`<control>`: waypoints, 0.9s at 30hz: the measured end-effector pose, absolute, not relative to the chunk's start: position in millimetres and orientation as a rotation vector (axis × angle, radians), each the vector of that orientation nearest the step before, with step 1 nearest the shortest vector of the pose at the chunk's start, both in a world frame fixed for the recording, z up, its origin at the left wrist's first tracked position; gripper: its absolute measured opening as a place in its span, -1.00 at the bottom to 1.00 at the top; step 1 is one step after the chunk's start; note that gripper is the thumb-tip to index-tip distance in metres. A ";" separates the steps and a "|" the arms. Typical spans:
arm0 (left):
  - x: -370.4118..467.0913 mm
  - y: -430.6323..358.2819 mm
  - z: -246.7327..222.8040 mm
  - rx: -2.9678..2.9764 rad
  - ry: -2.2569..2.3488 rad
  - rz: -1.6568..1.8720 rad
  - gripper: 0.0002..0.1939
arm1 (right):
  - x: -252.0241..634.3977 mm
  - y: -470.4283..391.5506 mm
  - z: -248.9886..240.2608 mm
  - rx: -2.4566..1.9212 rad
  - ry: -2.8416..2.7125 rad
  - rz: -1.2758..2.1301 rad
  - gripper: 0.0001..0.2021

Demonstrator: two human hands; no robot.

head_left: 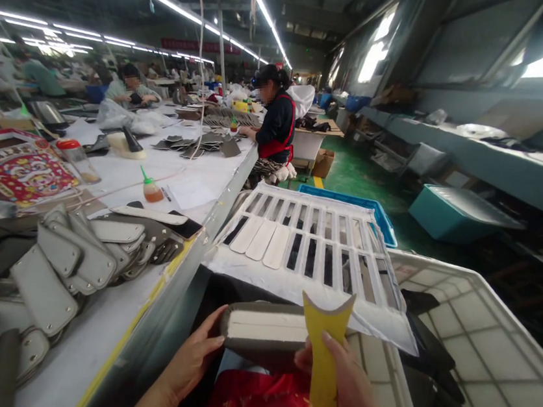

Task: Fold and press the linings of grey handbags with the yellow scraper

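My left hand (201,352) grips the left end of a dark grey-brown padded block (269,354) on my lap; its upper side carries a white strip with a seam along it. In my right hand (347,378) is a flat yellow plastic scraper (321,354), held upright with its notched, concave end up. The scraper stands in front of the block's right end, and whether the two touch I cannot tell. Just beyond the block lies a white slotted rack (303,268), with several white rounded pieces (258,239) in its left slots.
Grey riveted panels (46,288) are heaped on the white table (122,351) to my left. Behind them stand a glue bottle (152,186) and a red-lidded jar (79,161). A white crate (481,323) holds dark pieces at right. A co-worker (276,121) works further along the table.
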State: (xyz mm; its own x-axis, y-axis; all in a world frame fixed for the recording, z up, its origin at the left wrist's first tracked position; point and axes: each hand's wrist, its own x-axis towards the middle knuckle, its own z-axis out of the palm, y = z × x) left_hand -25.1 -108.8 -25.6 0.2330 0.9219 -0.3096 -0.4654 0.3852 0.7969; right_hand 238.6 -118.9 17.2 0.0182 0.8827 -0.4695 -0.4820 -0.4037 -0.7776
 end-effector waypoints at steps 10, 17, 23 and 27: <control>-17.4 -106.9 -24.9 0.815 1.032 1.035 -0.41 | 186.6 -123.4 -1.0 -1.231 -0.710 1.704 -0.63; -14.2 -116.4 -20.7 0.499 0.820 1.077 -0.25 | 130.8 -95.0 34.4 -1.027 -0.795 1.697 -0.73; -22.9 -116.1 -23.8 0.464 0.728 1.116 -0.25 | 80.9 -61.5 38.2 -1.046 -0.723 1.643 -0.60; -27.6 -113.6 -36.7 0.485 0.736 1.146 -0.29 | 64.2 -53.9 28.8 -1.075 -0.784 1.653 -0.62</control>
